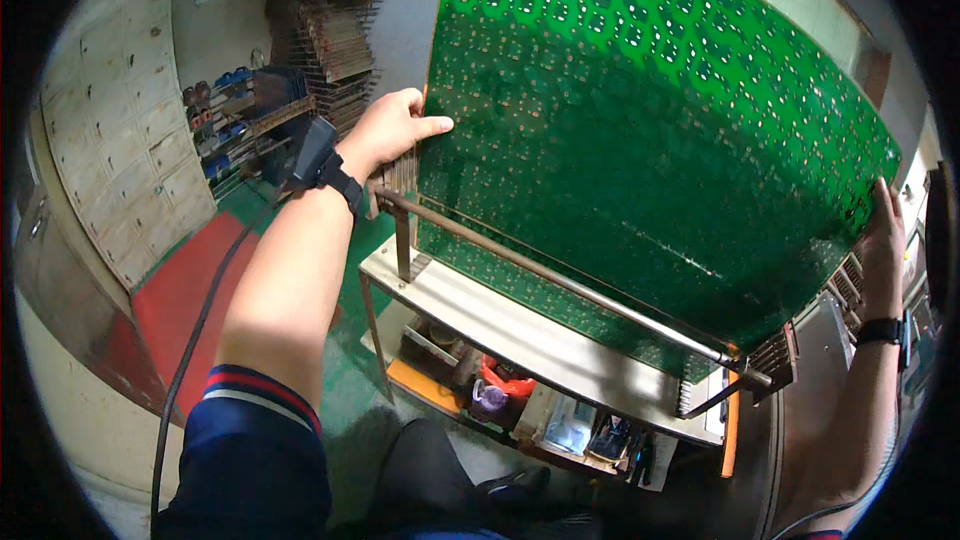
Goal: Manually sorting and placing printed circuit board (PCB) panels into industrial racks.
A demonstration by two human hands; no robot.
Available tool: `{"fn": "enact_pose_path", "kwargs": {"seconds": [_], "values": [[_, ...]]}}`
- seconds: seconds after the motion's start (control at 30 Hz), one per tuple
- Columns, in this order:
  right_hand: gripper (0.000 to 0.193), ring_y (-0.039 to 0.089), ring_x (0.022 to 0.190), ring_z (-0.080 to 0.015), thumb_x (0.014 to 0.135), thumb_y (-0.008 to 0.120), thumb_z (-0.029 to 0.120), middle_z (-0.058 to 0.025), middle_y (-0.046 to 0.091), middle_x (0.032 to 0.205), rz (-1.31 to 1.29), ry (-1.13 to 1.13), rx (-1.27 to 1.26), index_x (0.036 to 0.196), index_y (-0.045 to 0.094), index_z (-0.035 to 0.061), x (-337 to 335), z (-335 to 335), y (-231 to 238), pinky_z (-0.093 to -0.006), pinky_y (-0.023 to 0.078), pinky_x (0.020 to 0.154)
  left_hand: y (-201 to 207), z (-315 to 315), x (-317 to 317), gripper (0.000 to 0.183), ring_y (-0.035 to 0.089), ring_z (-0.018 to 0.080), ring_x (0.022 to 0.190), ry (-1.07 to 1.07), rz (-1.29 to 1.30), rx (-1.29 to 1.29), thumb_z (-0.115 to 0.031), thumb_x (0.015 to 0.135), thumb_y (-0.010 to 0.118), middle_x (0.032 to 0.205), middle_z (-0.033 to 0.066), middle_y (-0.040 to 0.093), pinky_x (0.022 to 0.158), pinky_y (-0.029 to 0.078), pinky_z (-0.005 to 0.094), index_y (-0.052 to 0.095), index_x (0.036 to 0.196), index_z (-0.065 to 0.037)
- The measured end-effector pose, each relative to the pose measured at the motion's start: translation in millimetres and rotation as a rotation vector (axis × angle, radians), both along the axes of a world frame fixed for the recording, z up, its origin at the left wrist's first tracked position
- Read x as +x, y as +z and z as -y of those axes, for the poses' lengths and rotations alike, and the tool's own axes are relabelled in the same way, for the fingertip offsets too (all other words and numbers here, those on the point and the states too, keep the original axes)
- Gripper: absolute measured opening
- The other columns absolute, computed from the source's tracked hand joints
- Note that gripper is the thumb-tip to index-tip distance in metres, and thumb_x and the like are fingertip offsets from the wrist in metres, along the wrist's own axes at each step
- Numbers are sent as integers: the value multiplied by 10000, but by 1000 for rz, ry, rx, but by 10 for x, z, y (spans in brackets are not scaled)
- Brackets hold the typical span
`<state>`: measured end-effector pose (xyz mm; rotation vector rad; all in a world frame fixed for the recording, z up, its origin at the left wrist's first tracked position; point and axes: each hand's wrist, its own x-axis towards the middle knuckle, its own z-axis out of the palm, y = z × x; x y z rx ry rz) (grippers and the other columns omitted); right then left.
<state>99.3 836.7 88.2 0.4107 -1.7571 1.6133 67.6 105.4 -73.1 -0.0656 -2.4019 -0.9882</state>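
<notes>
A large green circuit board panel [620, 160], covered in rows of small pads and holes, stands upright and tilted in front of me. My left hand [390, 127] grips its left edge, thumb lying over the near face and fingers behind. At the right edge, my right hand [882, 235] holds the panel, its fingers partly hidden. The panel's lower part is behind the metal bar [560, 272] of a slotted rack, which rests on a white bench [545, 340]. Toothed slots of the rack show at both ends. A black device is strapped on my left wrist, a dark band on my right.
Under the bench, a shelf holds a red bag [512, 380], a purple item [488, 398] and bins. Pale lockers [115, 130] line the left wall. Stacked racks [338, 35] stand at the back. A black cable [205, 315] hangs left of my arm over a red mat [195, 275].
</notes>
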Motion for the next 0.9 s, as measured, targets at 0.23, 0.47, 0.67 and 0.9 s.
{"fn": "enact_pose_path", "kwargs": {"seconds": [0.23, 0.47, 0.67, 0.9], "values": [[435, 575, 1198, -143, 1009, 675, 363, 2, 631, 1315, 83, -62, 248, 1359, 602, 115, -95, -204, -15, -363, 405, 1056, -65, -3, -50, 694, 657, 188, 1007, -135, -99, 286, -379, 817, 899, 1121, 136, 687, 943, 539, 346, 556, 1233, 59], [531, 497, 1344, -168, 993, 666, 454, -20, 597, 1383, 149, -217, 253, 1421, 579, 152, 487, -369, -1, -367, 342, 1119, -80, 12, -55, 601, 651, 180, 989, -124, -125, 228, -360, 860, 867, 1069, 140, 689, 927, 540, 344, 565, 1183, 45], [290, 577, 1080, -408, 880, 658, 139, -210, 599, 1117, 150, -1113, 1575, 1111, 565, -11, 1848, -2224, -533, -483, 463, 934, -121, -33, 1, 443, 634, 147, 937, 8, -212, 254, -319, 900, 824, 1020, 64, 664, 862, 549, 343, 591, 1152, -39], [294, 567, 1062, -454, 831, 659, 121, -248, 605, 1074, 597, -1312, 1450, 1072, 568, -21, 4007, -3344, -624, -505, 461, 929, -88, -223, 134, 309, 626, 171, 1025, 81, -682, -111, -56, 953, 684, 1084, 72, 641, 846, 548, 324, 614, 1253, -71]]}}
